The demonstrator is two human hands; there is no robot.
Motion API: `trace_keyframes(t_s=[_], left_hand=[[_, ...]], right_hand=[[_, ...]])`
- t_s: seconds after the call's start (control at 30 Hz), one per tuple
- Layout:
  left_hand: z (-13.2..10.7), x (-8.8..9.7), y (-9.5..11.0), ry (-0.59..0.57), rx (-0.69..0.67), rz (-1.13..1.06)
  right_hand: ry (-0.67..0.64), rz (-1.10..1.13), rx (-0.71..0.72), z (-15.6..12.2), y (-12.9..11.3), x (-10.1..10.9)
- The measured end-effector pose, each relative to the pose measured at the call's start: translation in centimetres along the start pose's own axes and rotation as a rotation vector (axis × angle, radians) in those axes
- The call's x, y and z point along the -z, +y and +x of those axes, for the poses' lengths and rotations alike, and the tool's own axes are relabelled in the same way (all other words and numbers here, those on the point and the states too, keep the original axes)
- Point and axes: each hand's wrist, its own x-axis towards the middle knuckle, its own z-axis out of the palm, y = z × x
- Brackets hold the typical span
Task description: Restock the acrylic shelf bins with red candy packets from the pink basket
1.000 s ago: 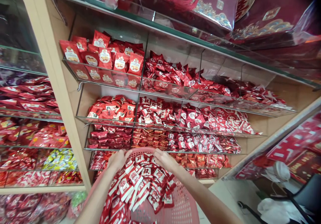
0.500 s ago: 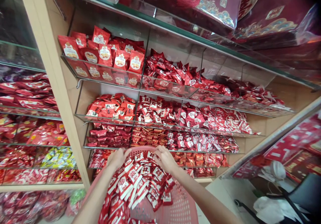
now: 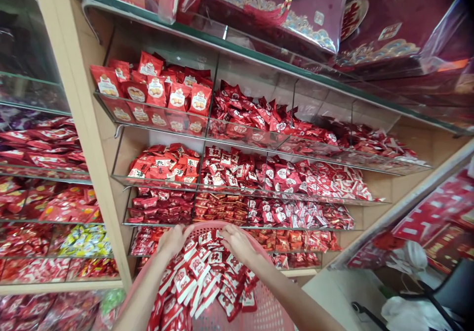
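Note:
A pink perforated plastic basket [image 3: 264, 313] is tilted up toward the shelves, with a heap of small red-and-white candy packets [image 3: 202, 279] lying in it. My left hand [image 3: 171, 239] grips the basket's far rim at the left, fingers curled over the edge. My right hand [image 3: 239, 242] lies on the packets by the far rim, fingers bent and spread over them. Both forearms run down out of the picture.
Glass shelves [image 3: 207, 187] in a wooden frame [image 3: 85, 138] rise in front, packed with red sweet packets [image 3: 259, 173]. More stocked shelves stand at the left [image 3: 44, 148]. Large dark-red gift boxes [image 3: 296, 5] sit on top. A dark chair [image 3: 444, 291] and white bags are at the lower right.
The view has shifted slightly downward and the basket sits a little lower. My right hand has slid a bit left over the packets; my left hand keeps its grip on the rim.

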Motion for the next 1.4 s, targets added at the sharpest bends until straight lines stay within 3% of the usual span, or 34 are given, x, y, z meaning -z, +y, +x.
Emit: trace_keyframes(t_s=[0.13, 0.23, 0.4, 0.5, 0.63, 0.73, 0.8, 0.9, 1.0, 1.07, 1.13, 1.27, 1.4], left_hand=[[0.1, 0.0, -0.1, -0.001, -0.001, -0.003], [0.0, 0.0, 0.0, -0.007, 0.009, 0.002], [-0.1, 0.1, 0.1, -0.007, -0.012, 0.004], [0.0, 0.1, 0.1, -0.005, -0.014, -0.006], [0.1, -0.1, -0.1, -0.003, -0.001, -0.007], [0.2, -0.2, -0.2, -0.003, -0.01, -0.003], [0.2, -0.2, -0.1, -0.011, -0.012, -0.004], [0.2, -0.2, -0.1, -0.004, -0.003, -0.002], [0.2, 0.0, 0.0, -0.002, 0.002, 0.002], [0.1, 0.1, 0.0, -0.012, 0.005, 0.007], [0.1, 0.1, 0.0, -0.015, 0.005, 0.009], [0.2, -0.1, -0.1, -0.004, -0.008, 0.003], [0.3, -0.3, -0.2, -0.002, -0.012, -0.002]], right_hand=[[0.058, 0.024, 0.037, 0.8, -0.5, 2.5], [0.243, 0.073, 0.043, 2.4, -1.0, 6.0], [0.489, -0.009, -0.128, 6.6, -1.7, 12.0], [0.46, -0.126, -0.297, 9.4, -2.3, 14.3], [0.259, -0.241, -0.446, 12.1, -3.2, 15.7], [0.165, -0.297, -0.484, 12.4, -3.6, 16.3], [0.18, -0.327, -0.488, 12.1, -3.7, 16.8], [0.291, -0.305, -0.447, 10.8, -3.3, 18.1], [0.467, -0.158, -0.304, 8.7, -2.8, 19.3], [0.565, -0.007, -0.218, 6.8, -2.6, 19.2], [0.576, 0.153, -0.185, 4.5, -2.7, 17.9], [0.409, 0.385, -0.239, 0.0, -2.2, 11.8], [0.372, 0.374, -0.351, -3.3, -0.6, 5.4]])
